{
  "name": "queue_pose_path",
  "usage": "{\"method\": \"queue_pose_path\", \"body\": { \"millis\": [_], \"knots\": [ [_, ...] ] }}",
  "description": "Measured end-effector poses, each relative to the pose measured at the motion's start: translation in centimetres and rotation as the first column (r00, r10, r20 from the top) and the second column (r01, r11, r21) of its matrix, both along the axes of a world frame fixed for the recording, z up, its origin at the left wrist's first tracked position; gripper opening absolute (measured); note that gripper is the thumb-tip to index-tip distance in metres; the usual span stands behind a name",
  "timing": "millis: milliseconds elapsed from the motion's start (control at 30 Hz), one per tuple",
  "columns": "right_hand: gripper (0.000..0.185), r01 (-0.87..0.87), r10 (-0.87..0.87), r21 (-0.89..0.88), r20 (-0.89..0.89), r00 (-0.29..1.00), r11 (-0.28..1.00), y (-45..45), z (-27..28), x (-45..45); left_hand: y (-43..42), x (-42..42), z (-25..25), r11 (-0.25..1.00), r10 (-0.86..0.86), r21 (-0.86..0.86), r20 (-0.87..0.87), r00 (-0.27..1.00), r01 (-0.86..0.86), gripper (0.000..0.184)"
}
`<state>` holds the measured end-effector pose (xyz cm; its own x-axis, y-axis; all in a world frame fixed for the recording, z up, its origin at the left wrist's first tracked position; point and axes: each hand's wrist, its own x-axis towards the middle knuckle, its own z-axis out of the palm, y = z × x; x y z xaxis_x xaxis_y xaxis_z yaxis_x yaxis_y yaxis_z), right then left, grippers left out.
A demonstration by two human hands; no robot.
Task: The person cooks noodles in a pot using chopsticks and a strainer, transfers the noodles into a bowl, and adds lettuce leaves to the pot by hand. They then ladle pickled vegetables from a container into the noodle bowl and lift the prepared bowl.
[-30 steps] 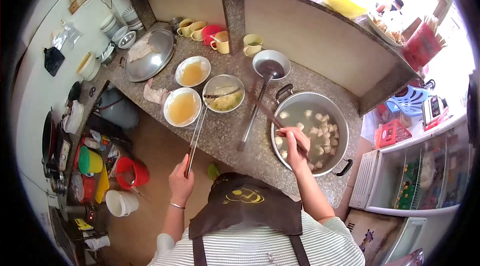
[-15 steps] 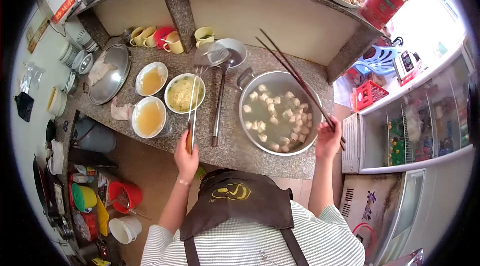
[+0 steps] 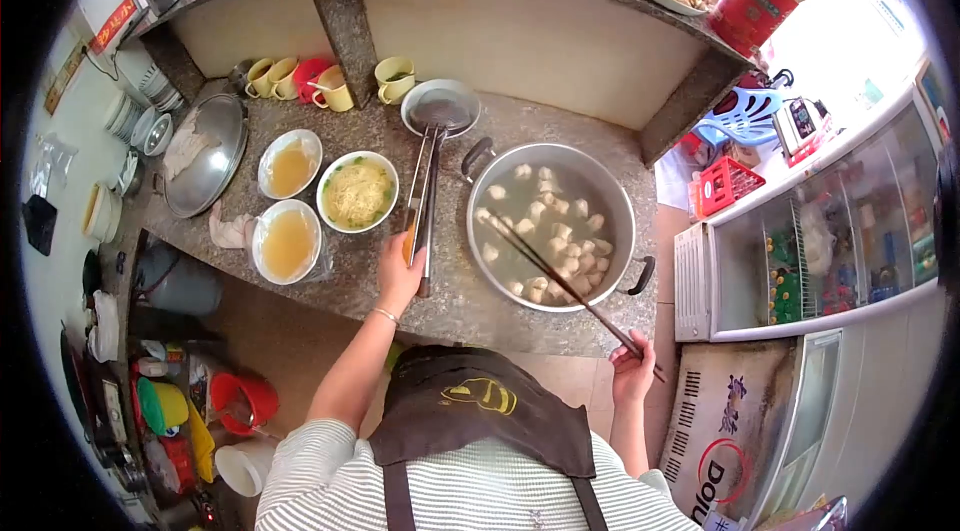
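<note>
My left hand (image 3: 402, 273) is closed around the wooden grip of a wire skimmer (image 3: 417, 181). The skimmer's mesh head lies in a metal bowl (image 3: 408, 121), against the counter's back wall. Alongside it runs the long dark handle of a ladle (image 3: 432, 193), partly covered by the skimmer and my hand. In my right hand (image 3: 632, 371) are long dark chopsticks (image 3: 565, 283), slanting over the near rim with their tips in the pot (image 3: 627, 206). Pale dumplings (image 3: 560, 231) float there in cloudy water. A bowl of noodles (image 3: 358, 193) stands left of the skimmer.
Two bowls of broth (image 3: 292, 167) stand left of the noodles. Behind them lies a large metal lid (image 3: 232, 156), and yellow cups (image 3: 335, 91) line the back. A glass-fronted fridge (image 3: 740, 271) is at the right. Buckets (image 3: 245, 401) stand on the floor at left.
The skimmer head has moved right and down into the metal bowl, its handle now beside the ladle's. My right hand has come nearer, and the chopsticks have swung from pointing back to reaching into the pot.
</note>
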<state>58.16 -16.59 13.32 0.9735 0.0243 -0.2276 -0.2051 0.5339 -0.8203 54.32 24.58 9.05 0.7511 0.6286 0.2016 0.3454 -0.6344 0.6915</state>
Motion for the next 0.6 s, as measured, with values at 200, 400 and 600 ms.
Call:
{"method": "queue_pose_path", "body": {
  "millis": [200, 400, 600],
  "knots": [
    [0.041, -0.055, 0.055, 0.007, -0.25, 0.967, 0.998, 6.3, -2.8, -4.8, -0.9, -6.4, 22.4, 0.094, 0.061, -0.373, 0.928, 0.369, 0.923, 0.052],
    [0.048, -0.022, 0.116, 0.284, -0.316, 0.942, 0.958, 17.8, -6.8, -5.2, -0.1, -17.7, 33.8, -0.359, -0.2, 0.295, 0.903, -0.381, 0.886, 0.056],
    [0.06, -0.392, 0.481, 0.321, -0.275, 0.832, 0.862, 30.5, -4.2, -9.9, 2.5, -31.8, 36.2, -0.008, 0.053, -0.046, 0.998, 0.047, 0.999, 0.051]
  ]
}}
